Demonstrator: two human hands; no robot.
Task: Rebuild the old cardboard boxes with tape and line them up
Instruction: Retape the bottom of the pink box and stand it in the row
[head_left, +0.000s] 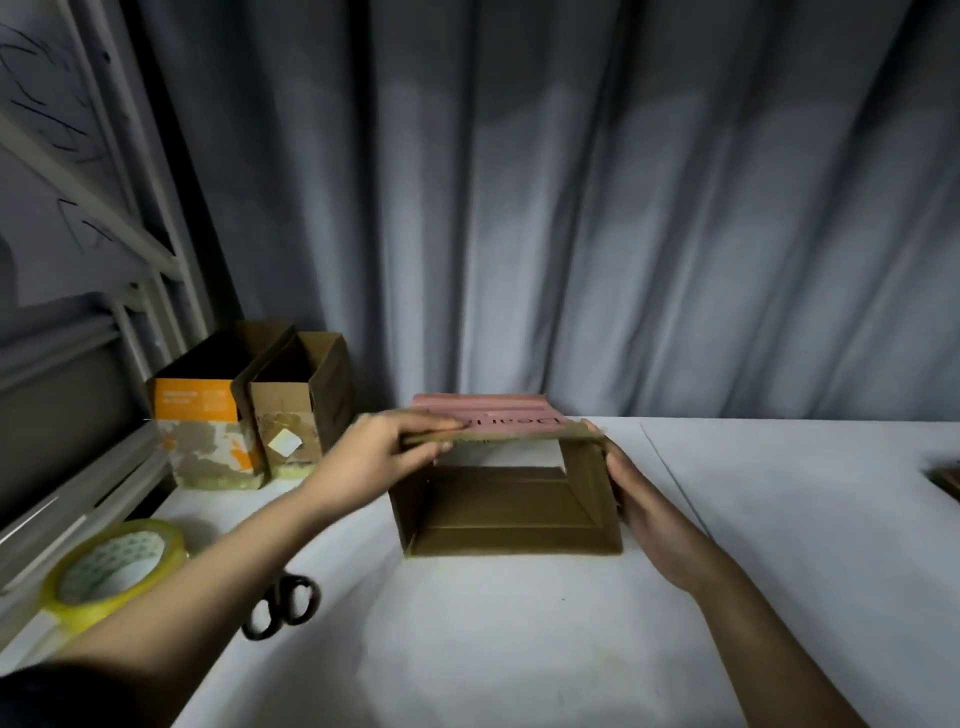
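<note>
A pink-topped cardboard box (511, 478) is propped open on the tabletop (519, 623), apparently so that it can be squared up for taping. Its upper left edge is pinched by the left hand (384, 452); its right wall is steadied by the flattened right hand (644, 512). Tape roll (111, 571) and scissors (283, 605) lie near the left forearm; two rebuilt boxes (249, 410) stand beyond the left hand.

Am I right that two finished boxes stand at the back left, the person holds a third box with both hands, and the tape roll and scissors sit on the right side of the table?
Not quite. The head view shows the tape roll and scissors on the left side of the table, not the right. The rest holds: two boxes stand at the back left, and the left hand and right hand hold the third box.
</note>
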